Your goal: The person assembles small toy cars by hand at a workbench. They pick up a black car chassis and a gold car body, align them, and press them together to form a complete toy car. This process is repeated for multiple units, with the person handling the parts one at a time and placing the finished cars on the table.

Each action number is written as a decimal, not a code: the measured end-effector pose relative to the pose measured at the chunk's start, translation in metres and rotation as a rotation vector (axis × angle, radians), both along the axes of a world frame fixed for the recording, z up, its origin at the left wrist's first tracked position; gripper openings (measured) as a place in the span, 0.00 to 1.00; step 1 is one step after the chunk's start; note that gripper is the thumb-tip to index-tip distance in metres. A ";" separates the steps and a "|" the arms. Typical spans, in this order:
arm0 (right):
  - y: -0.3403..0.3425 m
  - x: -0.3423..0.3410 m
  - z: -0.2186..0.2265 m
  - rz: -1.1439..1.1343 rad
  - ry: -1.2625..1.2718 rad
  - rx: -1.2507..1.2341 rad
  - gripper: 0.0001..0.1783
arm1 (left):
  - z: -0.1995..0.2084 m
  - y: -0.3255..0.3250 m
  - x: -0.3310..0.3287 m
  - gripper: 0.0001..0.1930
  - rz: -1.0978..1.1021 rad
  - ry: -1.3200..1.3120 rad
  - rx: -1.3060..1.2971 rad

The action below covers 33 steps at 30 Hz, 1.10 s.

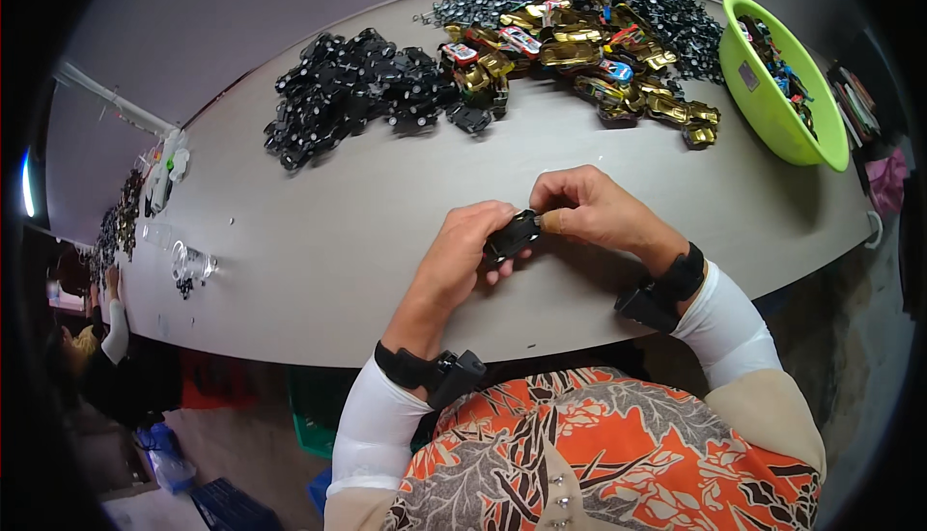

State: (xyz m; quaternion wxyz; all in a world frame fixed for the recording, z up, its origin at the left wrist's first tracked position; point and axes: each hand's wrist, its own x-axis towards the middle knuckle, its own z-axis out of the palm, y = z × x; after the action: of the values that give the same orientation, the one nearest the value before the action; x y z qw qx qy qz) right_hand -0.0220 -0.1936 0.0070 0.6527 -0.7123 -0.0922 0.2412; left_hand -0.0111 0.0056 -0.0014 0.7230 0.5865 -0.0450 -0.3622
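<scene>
While both hands meet: near the front edge of the grey table (319,241), just before my chest, so the work sits close under my eyes.
Left hand (463,251): curled closed around a small black toy-car part (512,235), thumb and fingers cradling it from below; I judge this steadies it for the other hand.
Right hand (589,208): fingers bent in a pinch, tips touching the far end of the same part; whether it holds a second small piece I cannot tell.
Wrists: a black strap with a small box on each, over white sleeves.
Black pile (352,87): loose dark parts heaped toward the far edge, left of centre, well apart from my hands but probably within a reach.
Gold and coloured pile (579,48): shiny toy-car bodies heaped along the far edge, touching the black heap's right side.
Green bowl (772,111): at the table's right end, tilted toward me, a few pieces inside.
Left end of the table: clear plastic bits (193,263) and more dark parts; another person's sleeve (116,328) beside them.
</scene>
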 end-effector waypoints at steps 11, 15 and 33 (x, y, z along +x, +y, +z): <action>0.012 -0.004 -0.001 0.036 0.002 -0.139 0.01 | -0.004 0.016 -0.011 0.11 -0.038 0.039 -0.009; 0.024 -0.006 -0.017 0.051 -0.254 -0.312 0.03 | 0.001 0.021 -0.024 0.09 -0.009 -0.022 0.064; 0.024 0.121 -0.016 -0.619 -0.592 -0.591 0.17 | -0.065 0.235 -0.211 0.12 0.324 -0.371 1.373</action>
State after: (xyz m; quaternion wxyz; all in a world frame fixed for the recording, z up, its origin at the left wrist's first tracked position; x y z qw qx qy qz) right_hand 0.0988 -0.1696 -0.0087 0.4103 -0.8979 0.0139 -0.1592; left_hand -0.2218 0.2404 -0.0665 0.2174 0.9588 0.1579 -0.0922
